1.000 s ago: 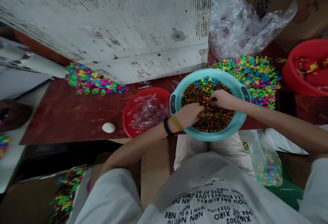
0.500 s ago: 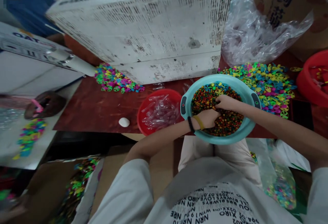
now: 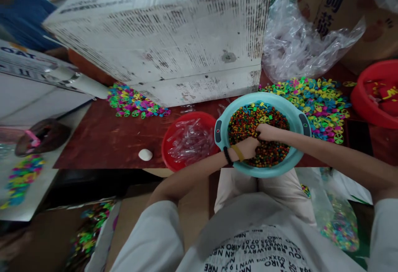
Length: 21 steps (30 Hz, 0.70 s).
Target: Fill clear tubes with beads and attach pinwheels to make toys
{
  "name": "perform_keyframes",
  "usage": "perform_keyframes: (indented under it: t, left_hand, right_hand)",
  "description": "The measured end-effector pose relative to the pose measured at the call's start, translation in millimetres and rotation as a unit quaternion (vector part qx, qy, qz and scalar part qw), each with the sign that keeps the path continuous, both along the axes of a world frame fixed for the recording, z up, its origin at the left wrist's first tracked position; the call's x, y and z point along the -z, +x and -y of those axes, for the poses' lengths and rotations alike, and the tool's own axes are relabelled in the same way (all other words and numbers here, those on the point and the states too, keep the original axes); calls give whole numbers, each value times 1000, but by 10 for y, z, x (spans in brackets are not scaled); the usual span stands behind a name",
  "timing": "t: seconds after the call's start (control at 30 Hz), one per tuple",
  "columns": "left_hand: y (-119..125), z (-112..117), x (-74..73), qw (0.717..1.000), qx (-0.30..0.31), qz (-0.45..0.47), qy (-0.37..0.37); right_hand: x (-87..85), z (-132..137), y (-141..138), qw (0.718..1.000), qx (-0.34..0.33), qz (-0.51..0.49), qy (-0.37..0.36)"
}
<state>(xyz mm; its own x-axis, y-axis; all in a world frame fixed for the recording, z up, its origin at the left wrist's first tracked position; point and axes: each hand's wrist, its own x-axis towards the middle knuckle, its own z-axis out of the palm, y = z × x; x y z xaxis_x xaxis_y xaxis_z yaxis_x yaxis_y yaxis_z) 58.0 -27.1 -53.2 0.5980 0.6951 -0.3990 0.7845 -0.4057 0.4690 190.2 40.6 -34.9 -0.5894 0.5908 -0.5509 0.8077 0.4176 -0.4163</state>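
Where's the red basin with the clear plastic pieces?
Head view: the red basin sits on the reddish-brown table, just left of the light-blue basin, between it and the white egg-shaped object.

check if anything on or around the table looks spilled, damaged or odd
The white carton looks worn: dark spots and a grey patch mark its front. Loose colorful plastic pieces lie heaped on the red tabletop beside the blue basin; whether spilled or placed there, I can't tell. One yellow piece lies apart.
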Motion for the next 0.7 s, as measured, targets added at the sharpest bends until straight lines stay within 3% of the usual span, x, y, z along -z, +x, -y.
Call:
perform_keyframes:
  t: [0.1,0.17,0.3,0.47,0.57,0.7]
  left_hand:
    - [-157,-44,-59,995,-28,63,-65]
    - [-281,-23,-139,975,-96,142,-144]
    - [-484,57,-286,890,-239,272,-277]
    - [-590,63,-305,831,-313,353,-294]
    - [-616,39,-233,816,-311,404,-274]
    - [-638,17,-188,801,-266,481,-237]
  right_hand:
    - [-45,3,127,996,68,-40,-34]
    - [-115,25,242,980,144,-108,-90]
    - [-243,97,451,885,295,-271,-237]
    - [-217,267,596,827,370,-346,-244]
    - [-133,386,607,749,424,-436,-263]
    - [-44,510,581,636,453,-534,-324]
